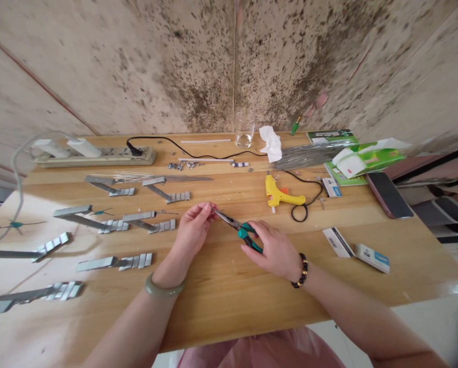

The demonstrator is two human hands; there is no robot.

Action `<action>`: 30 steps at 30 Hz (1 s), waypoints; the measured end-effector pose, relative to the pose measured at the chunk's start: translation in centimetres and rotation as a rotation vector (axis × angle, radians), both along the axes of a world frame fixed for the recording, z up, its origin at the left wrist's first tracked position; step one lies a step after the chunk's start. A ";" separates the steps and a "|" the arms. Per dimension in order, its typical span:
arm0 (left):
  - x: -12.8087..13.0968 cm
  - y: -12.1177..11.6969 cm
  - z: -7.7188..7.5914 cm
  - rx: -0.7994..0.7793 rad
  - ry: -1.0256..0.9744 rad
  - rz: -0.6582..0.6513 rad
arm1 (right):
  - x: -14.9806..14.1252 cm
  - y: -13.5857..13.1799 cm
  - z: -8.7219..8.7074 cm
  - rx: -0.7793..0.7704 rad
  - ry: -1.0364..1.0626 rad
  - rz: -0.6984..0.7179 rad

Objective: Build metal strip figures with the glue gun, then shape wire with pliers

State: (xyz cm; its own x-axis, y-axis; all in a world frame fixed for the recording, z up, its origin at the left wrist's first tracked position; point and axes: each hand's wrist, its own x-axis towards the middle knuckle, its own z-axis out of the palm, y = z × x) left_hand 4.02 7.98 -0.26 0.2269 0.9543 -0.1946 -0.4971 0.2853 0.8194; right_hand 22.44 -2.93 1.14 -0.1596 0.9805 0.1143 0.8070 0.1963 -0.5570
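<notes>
My right hand (272,249) is wrapped round the green and black handles of a pair of long-nose pliers (234,223). The jaws point left and reach the fingertips of my left hand (194,225). Those left fingers are pinched together at the plier tip; whatever is between them is too small and covered to make out. Left of my left hand stand several grey folded pieces with stepped, segmented ends (163,225). Thin wires (190,178) lie just beyond them on the wooden table (213,301).
A yellow glue gun (280,193) with a black cord lies right of centre. Behind it are a glass (244,134), crumpled tissue (270,143) and a wire bundle (309,155). A phone (389,194) and small boxes (372,257) are at right, a power strip (110,156) at back left.
</notes>
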 end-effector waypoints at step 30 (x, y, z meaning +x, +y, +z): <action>0.0 -0.1 -0.1 0.038 0.066 0.010 | -0.1 -0.1 0.0 0.013 -0.061 -0.023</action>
